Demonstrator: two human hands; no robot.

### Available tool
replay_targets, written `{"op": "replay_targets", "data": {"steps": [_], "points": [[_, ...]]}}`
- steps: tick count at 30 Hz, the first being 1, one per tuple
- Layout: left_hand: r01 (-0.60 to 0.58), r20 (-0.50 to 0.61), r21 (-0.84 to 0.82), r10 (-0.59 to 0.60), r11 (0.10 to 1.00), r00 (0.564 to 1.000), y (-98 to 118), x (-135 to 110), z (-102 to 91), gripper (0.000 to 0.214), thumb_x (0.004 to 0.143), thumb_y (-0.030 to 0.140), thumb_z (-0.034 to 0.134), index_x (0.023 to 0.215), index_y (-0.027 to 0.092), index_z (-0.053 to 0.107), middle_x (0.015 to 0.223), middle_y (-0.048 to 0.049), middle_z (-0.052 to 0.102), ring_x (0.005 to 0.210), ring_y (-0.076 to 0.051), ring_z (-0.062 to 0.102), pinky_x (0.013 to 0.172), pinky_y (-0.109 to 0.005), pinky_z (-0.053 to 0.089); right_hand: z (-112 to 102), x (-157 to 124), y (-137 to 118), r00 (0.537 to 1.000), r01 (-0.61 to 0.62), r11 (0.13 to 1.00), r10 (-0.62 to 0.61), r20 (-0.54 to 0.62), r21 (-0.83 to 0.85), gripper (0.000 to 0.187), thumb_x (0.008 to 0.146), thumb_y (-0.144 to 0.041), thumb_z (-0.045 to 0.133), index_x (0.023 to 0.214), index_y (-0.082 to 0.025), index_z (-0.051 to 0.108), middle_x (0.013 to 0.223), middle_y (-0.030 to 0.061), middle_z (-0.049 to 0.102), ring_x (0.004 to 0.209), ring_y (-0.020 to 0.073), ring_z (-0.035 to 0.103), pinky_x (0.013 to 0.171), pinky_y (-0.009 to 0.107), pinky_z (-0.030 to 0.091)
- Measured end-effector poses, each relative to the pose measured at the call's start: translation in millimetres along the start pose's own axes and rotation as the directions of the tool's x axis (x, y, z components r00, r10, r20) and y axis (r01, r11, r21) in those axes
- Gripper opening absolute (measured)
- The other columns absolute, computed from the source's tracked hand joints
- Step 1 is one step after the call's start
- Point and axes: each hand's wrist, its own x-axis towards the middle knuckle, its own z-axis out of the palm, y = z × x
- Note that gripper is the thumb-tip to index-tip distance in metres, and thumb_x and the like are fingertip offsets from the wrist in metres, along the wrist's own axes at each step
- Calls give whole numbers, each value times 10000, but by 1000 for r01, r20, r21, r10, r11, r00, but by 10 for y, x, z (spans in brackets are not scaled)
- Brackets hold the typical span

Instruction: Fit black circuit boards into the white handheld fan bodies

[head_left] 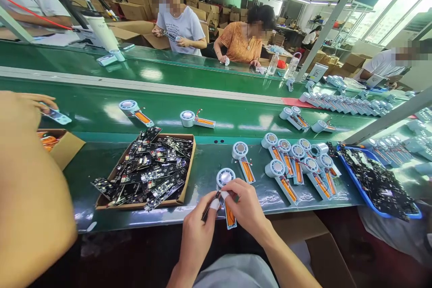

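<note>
At the bench edge lies a light-blue handheld fan housing [226, 177] with a round head and an open handle, an orange battery [231, 216] inside it. My left hand [200, 221] is closed on a narrow black circuit board [216, 197], tilted beside the handle. My right hand [245, 207] pinches at the board's upper end, just below the fan head; what sits between its fingertips is too small to make out. White covers wrap a fingertip on each hand. A second open fan housing [240, 150] lies just behind.
Left stands a cardboard box [191, 166] heaped with circuit boards. Several fan housings [297, 152] cluster on the right, beside a blue tray [357, 189] of boards. A green conveyor [162, 112] runs behind. A co-worker's arm [37, 189] fills the left edge; other people sit opposite.
</note>
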Motion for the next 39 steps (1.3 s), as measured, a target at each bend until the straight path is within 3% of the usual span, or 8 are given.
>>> {"op": "replay_targets", "data": {"steps": [6,11,20,25,28,31,36,39], "points": [[-11,-67,-13,10,1000,998,44,-30,36,338,870,396,550,1056,195,748,1042,-93,802,750,-234,772,781,-372,632,37,-83,5,993,114,945,-117,10,-307,214,889,-57,548,983,-198,679,979,84,687,869,222,627,762,325,528],[103,-42,-160,-111,982,993,101,-19,50,379,848,461,580,1032,180,757,993,-92,811,615,-201,747,629,-320,640,67,-101,-6,996,85,976,-88,-7,-202,195,900,-59,544,955,-203,663,927,56,680,830,187,641,741,277,524],[84,-13,-143,-86,986,996,33,18,5,367,852,467,608,1026,195,782,1009,-83,814,661,-211,764,655,-330,652,22,-24,13,999,4,991,0,35,-130,192,862,-44,558,902,-200,661,840,22,656,702,147,635,671,241,503],[-186,-87,39,189,982,978,0,-25,30,286,907,314,553,1035,206,785,1085,-87,797,985,-255,762,910,-378,615,123,-101,-40,997,70,904,-69,19,-421,189,885,-47,515,908,-211,605,898,58,637,749,185,616,658,260,490],[-282,-90,114,292,953,952,-3,-50,26,298,929,263,524,1073,209,779,1131,-96,782,1044,-252,745,962,-385,592,169,-133,-50,997,74,886,-72,22,-457,183,911,-54,496,891,-213,585,884,65,633,754,200,615,646,271,488],[-220,-66,70,224,973,972,8,-29,1,287,908,272,542,1054,208,781,1091,-91,793,1008,-256,755,928,-391,608,127,-99,-9,996,85,944,-74,47,-318,152,907,-77,535,895,-210,607,855,37,638,724,173,621,652,255,489],[90,-2,-179,-92,980,996,26,38,-18,327,853,405,597,1027,192,774,1014,-77,811,737,-224,776,685,-345,660,50,-41,59,999,51,988,-48,22,-146,164,895,-76,529,891,-207,628,869,25,640,693,137,624,656,229,495],[90,8,-168,-90,982,996,21,38,-15,341,856,426,601,1039,196,776,1032,-79,809,758,-227,778,703,-352,660,83,-59,56,998,60,977,-60,6,-203,168,872,-65,535,900,-204,624,862,27,635,680,143,619,642,231,491]]}}
